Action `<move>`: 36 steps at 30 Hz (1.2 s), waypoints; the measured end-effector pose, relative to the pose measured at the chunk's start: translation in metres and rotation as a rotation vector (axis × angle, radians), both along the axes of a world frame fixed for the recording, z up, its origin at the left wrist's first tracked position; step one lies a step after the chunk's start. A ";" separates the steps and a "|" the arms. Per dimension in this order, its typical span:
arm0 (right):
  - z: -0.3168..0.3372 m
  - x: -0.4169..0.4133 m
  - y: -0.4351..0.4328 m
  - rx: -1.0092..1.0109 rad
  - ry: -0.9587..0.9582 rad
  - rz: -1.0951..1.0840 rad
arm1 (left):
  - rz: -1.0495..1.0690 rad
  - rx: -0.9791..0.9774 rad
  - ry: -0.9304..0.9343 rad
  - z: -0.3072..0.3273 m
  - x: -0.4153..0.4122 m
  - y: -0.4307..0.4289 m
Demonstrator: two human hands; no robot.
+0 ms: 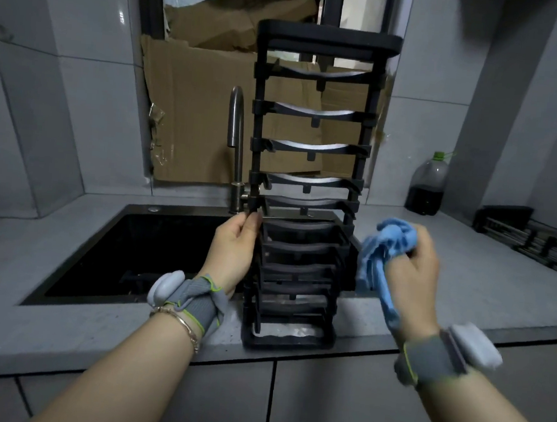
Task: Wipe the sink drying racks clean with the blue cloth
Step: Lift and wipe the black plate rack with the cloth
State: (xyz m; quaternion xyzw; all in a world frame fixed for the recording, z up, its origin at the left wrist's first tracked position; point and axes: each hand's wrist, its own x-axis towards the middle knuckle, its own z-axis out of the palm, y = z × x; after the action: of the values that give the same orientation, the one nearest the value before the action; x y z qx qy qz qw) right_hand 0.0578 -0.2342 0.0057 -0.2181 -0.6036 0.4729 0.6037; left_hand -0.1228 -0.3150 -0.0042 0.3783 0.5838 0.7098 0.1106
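Observation:
A tall black drying rack with several curved slats stands on end at the counter's front edge, rising in front of the window. My left hand grips its left side rail about halfway up. Just right of the rack, my right hand holds the bunched blue cloth, which hangs down below the fist and is a little apart from the rack's right rail. A second dark rack lies flat on the counter at the far right.
The black sink lies left of the rack, with a curved metal tap behind it. A plastic bottle of dark liquid stands at the back right by the wall. Cardboard covers the window. Grey counter extends to the right.

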 end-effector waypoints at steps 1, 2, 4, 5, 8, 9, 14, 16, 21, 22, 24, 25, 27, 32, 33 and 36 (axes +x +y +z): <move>0.005 -0.003 0.004 -0.083 0.012 0.098 | 0.002 0.000 0.006 0.001 0.001 0.000; 0.011 -0.008 0.008 -0.135 0.014 0.199 | 0.004 0.006 0.001 0.002 0.001 0.000; 0.013 -0.020 0.013 -0.183 -0.025 0.325 | -0.007 0.025 -0.024 0.002 0.001 0.001; 0.013 -0.026 0.016 -0.183 -0.075 0.320 | -0.008 0.035 -0.029 0.002 0.002 0.001; 0.010 -0.033 0.024 -0.147 -0.129 0.202 | -0.005 0.049 -0.034 0.001 0.001 0.002; 0.010 -0.033 0.026 -0.125 -0.121 0.191 | -0.003 0.048 -0.035 0.001 0.001 0.003; -0.009 -0.028 0.028 -0.043 -0.223 0.081 | 0.019 0.052 -0.020 0.003 0.002 0.006; -0.019 -0.024 0.026 -0.065 -0.248 0.019 | 0.030 0.042 -0.010 0.003 0.002 0.007; -0.011 -0.018 -0.011 0.341 -0.265 -0.275 | 0.046 0.009 0.008 0.000 0.001 0.005; -0.013 -0.020 -0.022 0.510 -0.312 -0.329 | 0.044 0.004 0.010 -0.001 0.001 0.004; -0.021 -0.024 -0.038 0.738 -0.399 -0.383 | 0.049 -0.011 0.036 -0.001 0.000 0.004; -0.021 -0.026 -0.044 0.780 -0.460 -0.395 | 0.053 -0.011 0.044 -0.001 0.000 0.004; -0.014 -0.033 -0.048 0.743 -0.753 -0.417 | 0.060 -0.008 0.053 -0.001 -0.001 0.003; -0.014 -0.050 -0.047 0.482 -1.269 -0.352 | 0.017 -0.013 0.078 0.001 0.000 -0.001; -0.016 -0.051 -0.046 0.462 -1.259 -0.343 | 0.009 -0.010 0.075 0.001 0.000 -0.002; -0.019 -0.056 -0.043 0.453 -1.116 -0.216 | 0.001 0.005 0.077 0.001 -0.003 0.000</move>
State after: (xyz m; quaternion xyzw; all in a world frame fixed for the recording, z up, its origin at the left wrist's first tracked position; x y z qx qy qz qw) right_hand 0.0018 -0.2775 -0.0137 -0.3592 -0.8888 0.0833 0.2724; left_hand -0.1256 -0.3151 -0.0037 0.4055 0.5861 0.6961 0.0866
